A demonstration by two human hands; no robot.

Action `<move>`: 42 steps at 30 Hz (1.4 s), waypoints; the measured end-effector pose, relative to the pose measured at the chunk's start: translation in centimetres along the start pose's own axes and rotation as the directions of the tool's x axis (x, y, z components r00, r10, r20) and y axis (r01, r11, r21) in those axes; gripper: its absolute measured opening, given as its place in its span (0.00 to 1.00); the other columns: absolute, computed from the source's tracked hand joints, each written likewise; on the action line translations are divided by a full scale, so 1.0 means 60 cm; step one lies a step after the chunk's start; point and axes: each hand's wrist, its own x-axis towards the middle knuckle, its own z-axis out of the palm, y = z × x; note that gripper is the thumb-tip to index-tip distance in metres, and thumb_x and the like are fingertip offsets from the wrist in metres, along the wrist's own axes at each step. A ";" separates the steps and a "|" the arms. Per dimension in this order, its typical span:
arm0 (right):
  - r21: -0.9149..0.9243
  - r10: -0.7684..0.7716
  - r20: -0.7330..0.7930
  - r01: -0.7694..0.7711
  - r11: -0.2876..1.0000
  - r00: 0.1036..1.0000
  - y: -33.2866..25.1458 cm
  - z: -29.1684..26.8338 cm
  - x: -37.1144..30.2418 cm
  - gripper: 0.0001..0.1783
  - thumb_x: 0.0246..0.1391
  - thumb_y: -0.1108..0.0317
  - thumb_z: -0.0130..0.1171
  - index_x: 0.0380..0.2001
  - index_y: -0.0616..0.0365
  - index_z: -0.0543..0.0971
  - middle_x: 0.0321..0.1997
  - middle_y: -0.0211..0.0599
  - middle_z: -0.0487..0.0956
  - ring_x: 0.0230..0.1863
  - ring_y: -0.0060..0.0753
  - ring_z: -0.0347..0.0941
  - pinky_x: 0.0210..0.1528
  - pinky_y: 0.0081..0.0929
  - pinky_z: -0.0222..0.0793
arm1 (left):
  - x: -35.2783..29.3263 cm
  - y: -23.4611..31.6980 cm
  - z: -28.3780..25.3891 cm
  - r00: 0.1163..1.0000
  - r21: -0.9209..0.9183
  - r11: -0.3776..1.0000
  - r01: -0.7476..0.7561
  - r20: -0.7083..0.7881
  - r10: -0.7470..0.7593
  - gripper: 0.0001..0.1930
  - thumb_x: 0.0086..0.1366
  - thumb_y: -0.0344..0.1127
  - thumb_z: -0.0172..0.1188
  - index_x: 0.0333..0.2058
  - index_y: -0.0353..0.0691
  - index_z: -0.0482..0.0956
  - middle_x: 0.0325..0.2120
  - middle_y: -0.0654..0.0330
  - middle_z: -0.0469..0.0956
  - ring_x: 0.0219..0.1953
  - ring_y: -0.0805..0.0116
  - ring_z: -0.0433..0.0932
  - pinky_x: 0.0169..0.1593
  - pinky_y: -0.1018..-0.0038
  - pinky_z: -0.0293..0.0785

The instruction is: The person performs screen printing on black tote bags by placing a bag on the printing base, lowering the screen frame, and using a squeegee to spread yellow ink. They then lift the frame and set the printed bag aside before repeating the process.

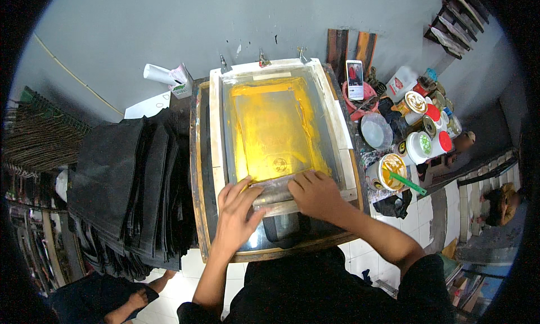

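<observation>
A screen-printing frame [217, 138] with a pale border lies in front of me, its mesh [273, 127] coated with yellow ink. Near the lower part of the mesh a small round dark design [279, 165] shows. Across the near end of the frame lies a squeegee [274, 193], its blade edge against the ink. My left hand [236, 207] holds its left end, fingers over the top and thumb toward me. Its right end is gripped by my right hand [318, 196], fingers bent over it. Parts of the squeegee are hidden under both hands.
Dark fabric pieces [109, 172] are stacked at left. On the right stand several ink tubs, a white bucket [387, 172] with a green stick [408, 183], a clear bowl [376, 131] and a phone [355, 79]. Clamps [263, 57] line the frame's far edge. Another person's arm [132, 304] shows at lower left.
</observation>
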 end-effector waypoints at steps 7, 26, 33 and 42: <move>0.041 -0.003 -0.099 0.007 0.999 0.995 -0.001 0.000 -0.016 0.11 0.50 0.65 0.59 0.38 0.53 0.78 0.37 0.34 0.77 0.41 0.37 0.78 0.46 0.36 0.73 | -0.106 -0.084 0.024 0.992 0.338 0.940 0.039 -0.130 0.005 0.53 0.49 0.54 0.79 0.69 0.39 0.62 0.71 0.45 0.61 0.75 0.47 0.54 0.75 0.40 0.36; 0.025 0.210 -0.337 -0.214 0.977 0.918 0.136 -0.413 0.367 0.12 0.58 0.67 0.59 0.38 0.66 0.80 0.39 0.57 0.84 0.41 0.56 0.81 0.45 0.49 0.77 | 0.051 -0.104 0.017 0.636 0.189 0.607 0.772 -0.229 -0.737 0.38 0.52 0.47 0.78 0.52 0.25 0.73 0.43 0.36 0.80 0.50 0.38 0.80 0.53 0.55 0.76; -0.087 0.066 -0.492 -0.124 0.988 0.868 0.200 -0.430 0.420 0.16 0.53 0.63 0.64 0.41 0.64 0.81 0.41 0.61 0.83 0.46 0.64 0.79 0.50 0.51 0.74 | 0.071 -0.124 -0.013 0.722 -0.570 0.624 0.534 -0.078 -0.688 0.12 0.59 0.32 0.72 0.32 0.37 0.75 0.28 0.57 0.81 0.29 0.66 0.79 0.36 0.71 0.74; -0.083 0.042 -0.495 -0.095 0.992 0.868 0.245 -0.442 0.463 0.20 0.49 0.58 0.68 0.40 0.61 0.84 0.41 0.60 0.83 0.47 0.63 0.79 0.50 0.51 0.74 | 0.125 0.009 -0.208 0.762 -0.917 0.397 -0.030 -0.279 -0.585 0.12 0.67 0.33 0.63 0.48 0.40 0.76 0.41 0.62 0.82 0.41 0.71 0.83 0.48 0.72 0.80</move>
